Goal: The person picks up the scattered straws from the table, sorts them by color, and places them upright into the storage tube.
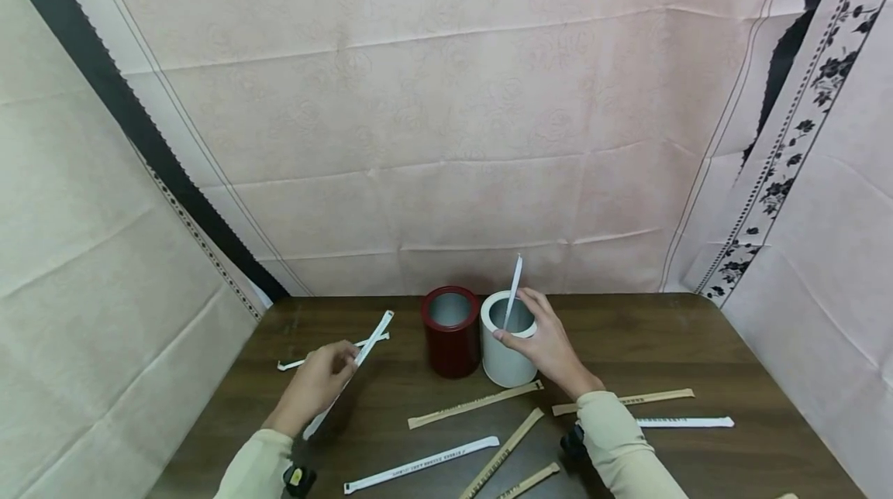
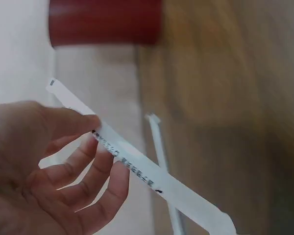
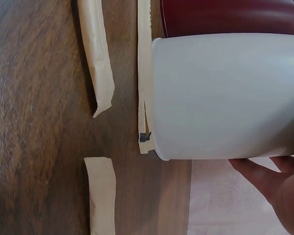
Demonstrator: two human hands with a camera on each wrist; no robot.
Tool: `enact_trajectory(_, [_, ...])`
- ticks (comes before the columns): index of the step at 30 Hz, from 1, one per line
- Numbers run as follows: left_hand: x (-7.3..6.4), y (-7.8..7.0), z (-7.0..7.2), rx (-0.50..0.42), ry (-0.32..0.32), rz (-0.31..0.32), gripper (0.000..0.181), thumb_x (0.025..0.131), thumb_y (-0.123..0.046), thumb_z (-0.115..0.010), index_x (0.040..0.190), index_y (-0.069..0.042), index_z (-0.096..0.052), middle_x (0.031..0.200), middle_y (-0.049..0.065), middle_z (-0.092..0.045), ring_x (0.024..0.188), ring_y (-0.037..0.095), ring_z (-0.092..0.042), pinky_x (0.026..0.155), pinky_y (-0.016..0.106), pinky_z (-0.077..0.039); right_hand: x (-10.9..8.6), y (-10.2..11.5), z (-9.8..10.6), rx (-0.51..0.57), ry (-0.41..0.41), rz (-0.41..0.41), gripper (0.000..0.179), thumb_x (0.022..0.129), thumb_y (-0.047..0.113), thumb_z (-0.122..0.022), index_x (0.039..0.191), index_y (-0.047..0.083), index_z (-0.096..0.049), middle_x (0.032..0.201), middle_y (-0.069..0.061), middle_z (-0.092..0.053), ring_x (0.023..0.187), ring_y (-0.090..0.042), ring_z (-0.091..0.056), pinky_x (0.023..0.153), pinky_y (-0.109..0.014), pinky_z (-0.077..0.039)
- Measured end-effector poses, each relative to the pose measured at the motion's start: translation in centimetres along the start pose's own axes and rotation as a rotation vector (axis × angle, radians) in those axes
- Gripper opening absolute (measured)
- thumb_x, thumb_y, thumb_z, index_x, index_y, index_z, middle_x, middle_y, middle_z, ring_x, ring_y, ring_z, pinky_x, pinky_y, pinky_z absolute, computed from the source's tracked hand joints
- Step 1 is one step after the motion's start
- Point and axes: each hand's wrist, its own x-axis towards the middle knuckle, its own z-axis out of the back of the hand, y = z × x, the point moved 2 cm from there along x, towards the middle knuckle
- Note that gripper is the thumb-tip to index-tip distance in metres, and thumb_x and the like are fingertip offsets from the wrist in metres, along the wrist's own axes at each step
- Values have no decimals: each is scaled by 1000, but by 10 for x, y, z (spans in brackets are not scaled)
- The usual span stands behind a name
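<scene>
My left hand [image 1: 321, 376] pinches a long white stick sachet [image 2: 137, 154] with dark print, thumb on one side and fingers on the other. It slants above another white sachet [image 1: 289, 365] that lies on the table. On the right, my right hand [image 1: 551, 340] is over the white cup [image 1: 505, 366], thumb and fingers spread apart at its rim. Inside that cup a white stick sachet [image 1: 515, 282] leans upright, its lower end hidden. In the right wrist view, fingertips [image 3: 257, 174] show at the white cup's side. A dark red cup [image 1: 452, 348] stands beside it.
Several brown stick sachets [image 1: 474, 404] are scattered over the wooden table [image 1: 391, 414]. White sachets [image 1: 422, 465] lie at the front and right [image 1: 687, 422]. Pale cloth [image 1: 446, 135] hangs behind the table and at both sides.
</scene>
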Motion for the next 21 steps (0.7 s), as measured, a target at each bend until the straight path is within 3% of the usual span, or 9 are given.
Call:
enact_trajectory(7, [7, -62, 10, -62, -138, -127, 15, 93, -10, -70, 105, -19, -71, 92, -4, -68, 81, 11, -63, 74, 38, -53, -1, -2, 0, 14, 6, 1, 83, 77, 45, -84, 146, 15, -49, 146, -2, -42, 129, -27, -45, 101, -53, -40])
enact_trajectory(10, [11, -86, 12, -104, -192, -179, 16, 93, -11, -70, 107, -19, -71, 91, -4, -68, 79, 11, -64, 72, 37, -53, -1, -2, 1, 22, 11, 2, 84, 78, 46, -83, 147, 15, -48, 147, -2, -41, 130, -27, -44, 100, -54, -40])
enact_trajectory(16, [19, -130, 10, -153, -284, -273, 17, 94, -12, -70, 109, -16, -73, 92, -4, -68, 75, 8, -61, 67, 31, -49, 0, -2, 1, 32, 8, 13, 85, 78, 45, -84, 146, 11, -48, 147, -4, -42, 129, -27, -45, 100, -53, -41])
enact_trajectory(21, [29, -162, 5, -197, -335, -364, 18, 94, -9, -69, 111, -9, -73, 94, -1, -68, 82, 10, -63, 71, 32, -52, -1, -2, -1, 38, 7, 2, 86, 77, 47, -84, 147, 12, -48, 146, -1, -41, 127, -26, -45, 98, -51, -42])
